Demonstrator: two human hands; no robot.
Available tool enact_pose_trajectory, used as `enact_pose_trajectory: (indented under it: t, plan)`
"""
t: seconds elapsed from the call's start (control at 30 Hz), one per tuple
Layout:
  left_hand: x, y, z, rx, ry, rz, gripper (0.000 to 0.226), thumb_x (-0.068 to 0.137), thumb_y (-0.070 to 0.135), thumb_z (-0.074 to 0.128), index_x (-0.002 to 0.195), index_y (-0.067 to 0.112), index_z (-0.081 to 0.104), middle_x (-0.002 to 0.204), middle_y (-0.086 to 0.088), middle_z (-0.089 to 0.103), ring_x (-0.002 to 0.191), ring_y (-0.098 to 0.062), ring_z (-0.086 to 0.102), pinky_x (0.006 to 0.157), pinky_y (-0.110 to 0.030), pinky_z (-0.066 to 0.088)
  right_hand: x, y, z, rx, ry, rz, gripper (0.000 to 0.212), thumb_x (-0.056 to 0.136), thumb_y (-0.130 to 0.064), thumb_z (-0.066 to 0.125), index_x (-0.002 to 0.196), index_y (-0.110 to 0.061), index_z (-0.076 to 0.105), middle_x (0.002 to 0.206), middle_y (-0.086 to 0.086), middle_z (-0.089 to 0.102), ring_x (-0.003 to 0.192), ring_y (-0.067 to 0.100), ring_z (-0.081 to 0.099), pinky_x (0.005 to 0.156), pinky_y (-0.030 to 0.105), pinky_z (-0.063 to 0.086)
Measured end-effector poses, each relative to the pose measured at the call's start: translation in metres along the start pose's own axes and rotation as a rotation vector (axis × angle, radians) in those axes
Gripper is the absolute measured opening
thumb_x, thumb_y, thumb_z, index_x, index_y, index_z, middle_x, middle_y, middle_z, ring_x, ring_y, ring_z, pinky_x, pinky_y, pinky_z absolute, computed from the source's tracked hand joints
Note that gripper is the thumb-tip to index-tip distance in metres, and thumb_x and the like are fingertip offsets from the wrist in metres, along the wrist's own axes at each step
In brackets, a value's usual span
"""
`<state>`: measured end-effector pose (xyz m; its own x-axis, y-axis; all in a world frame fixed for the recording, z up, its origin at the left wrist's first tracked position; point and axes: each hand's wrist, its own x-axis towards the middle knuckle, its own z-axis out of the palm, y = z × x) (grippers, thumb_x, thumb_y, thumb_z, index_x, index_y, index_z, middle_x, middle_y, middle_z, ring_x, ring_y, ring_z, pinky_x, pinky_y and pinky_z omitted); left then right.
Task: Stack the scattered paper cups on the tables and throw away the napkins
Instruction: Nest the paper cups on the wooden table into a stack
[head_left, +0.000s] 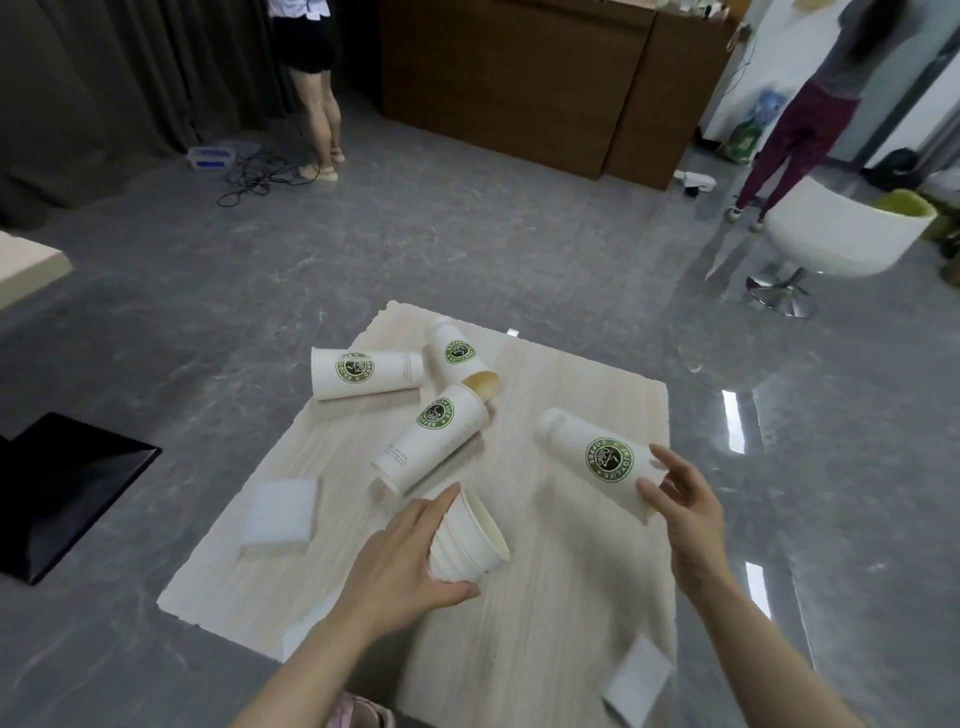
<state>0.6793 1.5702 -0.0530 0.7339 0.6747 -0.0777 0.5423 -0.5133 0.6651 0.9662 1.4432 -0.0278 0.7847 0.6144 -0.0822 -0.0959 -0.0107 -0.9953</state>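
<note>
Light wood table (545, 623) seen from the near edge. Left hand (402, 558) has its grip closed round a short nested stack of cups (470, 540), thumb under, fingers on top, mouth of the stack tilted up toward the right edge, held at the table middle; cannot tell if it touches the top. Right hand (685, 506) near the right edge, grip partly open, thumb and fingertips pinching the rim end of a lying cup (597, 460) with a green logo, its base pointing toward the far edge. Three more cups lie on their sides toward the far left corner: one (366, 373) overhanging the left edge, one (457, 353) by the far edge with its brown inside showing, one (431, 439) just below them, its base beside that open mouth. Folded white napkin (280, 512) close to the left edge, well apart from the stack. Second napkin (639, 678) at the near right corner, partly off the edge. A pale blurred flat piece (311, 626) at the near left edge, cannot tell what. Grey floor (467, 234) around, white chair (841, 234) far right, two people standing in the back.
</note>
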Motion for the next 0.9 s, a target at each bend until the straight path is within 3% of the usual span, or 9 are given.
enact_pose_trajectory:
  t: [0.17, 0.27, 0.3, 0.37, 0.43, 0.5, 0.67, 0.9]
  plan:
    - [-0.003, 0.000, -0.002, 0.000, 0.054, -0.033, 0.105, 0.059, 0.069, 0.066, 0.148, 0.044, 0.015, 0.134, 0.020, 0.038, 0.122, -0.006, 0.043, 0.087, -0.031, 0.046, -0.011, -0.010, 0.001, 0.069, -0.124, -0.034, 0.038, 0.082, 0.006, 0.063, 0.109, -0.020, 0.066, 0.101, 0.000, 0.067, 0.090, 0.017, 0.062, 0.072, 0.018, 0.054]
    - [-0.004, 0.000, -0.003, 0.016, 0.066, -0.039, 0.106, 0.059, 0.070, 0.064, 0.149, 0.045, 0.012, 0.136, 0.019, 0.036, 0.123, -0.007, 0.043, 0.088, -0.030, 0.044, -0.018, -0.018, 0.007, 0.091, -0.192, -0.038, 0.045, 0.068, -0.025, 0.080, 0.110, -0.018, 0.068, 0.107, 0.000, 0.069, 0.098, 0.015, 0.063, 0.080, 0.019, 0.053]
    - [-0.004, 0.000, -0.003, 0.015, 0.067, -0.039, 0.106, 0.059, 0.071, 0.063, 0.148, 0.045, 0.011, 0.137, 0.018, 0.035, 0.124, -0.008, 0.043, 0.088, -0.030, 0.044, -0.020, -0.019, 0.010, 0.084, -0.209, -0.033, 0.044, 0.068, -0.026, 0.080, 0.109, -0.019, 0.069, 0.108, 0.000, 0.069, 0.100, 0.015, 0.062, 0.081, 0.019, 0.052]
    - [-0.005, 0.000, -0.004, 0.020, 0.064, -0.038, 0.108, 0.057, 0.073, 0.059, 0.148, 0.045, 0.009, 0.139, 0.017, 0.035, 0.124, -0.009, 0.043, 0.088, -0.030, 0.044, -0.025, -0.019, 0.017, 0.079, -0.251, -0.032, 0.032, 0.078, -0.007, 0.070, 0.106, -0.021, 0.070, 0.107, 0.000, 0.069, 0.101, 0.017, 0.060, 0.081, 0.021, 0.051]
    - [-0.007, 0.000, -0.004, 0.037, 0.056, -0.030, 0.109, 0.056, 0.075, 0.055, 0.147, 0.046, 0.004, 0.137, 0.017, 0.035, 0.123, -0.009, 0.043, 0.087, -0.030, 0.044, -0.030, -0.017, 0.026, 0.059, -0.297, -0.027, 0.035, 0.082, 0.004, 0.062, 0.106, -0.020, 0.070, 0.109, 0.001, 0.070, 0.102, 0.018, 0.059, 0.086, 0.027, 0.048]
    - [-0.008, 0.000, -0.005, 0.050, 0.048, -0.014, 0.107, 0.056, 0.076, 0.054, 0.144, 0.049, -0.001, 0.135, 0.016, 0.036, 0.121, -0.008, 0.044, 0.087, -0.030, 0.045, -0.035, -0.016, 0.036, 0.040, -0.339, -0.013, 0.035, 0.083, 0.005, 0.061, 0.110, -0.016, 0.068, 0.114, 0.003, 0.069, 0.106, 0.017, 0.060, 0.089, 0.030, 0.046]
    - [-0.010, -0.003, -0.008, 0.053, 0.048, -0.008, 0.109, 0.060, 0.073, 0.059, 0.148, 0.044, 0.002, 0.134, 0.016, 0.036, 0.119, -0.007, 0.044, 0.085, -0.026, 0.043, -0.046, -0.015, 0.060, 0.023, -0.418, -0.001, 0.032, 0.084, 0.009, 0.059, 0.110, -0.009, 0.065, 0.114, 0.004, 0.070, 0.103, 0.012, 0.063, 0.082, 0.021, 0.051]
    - [-0.009, -0.011, -0.014, 0.077, 0.075, -0.005, 0.108, 0.062, 0.067, 0.067, 0.150, 0.041, 0.009, 0.135, 0.015, 0.039, 0.120, -0.008, 0.045, 0.084, -0.027, 0.042, -0.058, -0.007, 0.093, -0.010, -0.542, 0.031, 0.032, 0.076, -0.008, 0.065, 0.108, -0.009, 0.068, 0.106, 0.018, 0.067, 0.095, 0.017, 0.063, 0.077, 0.023, 0.051]
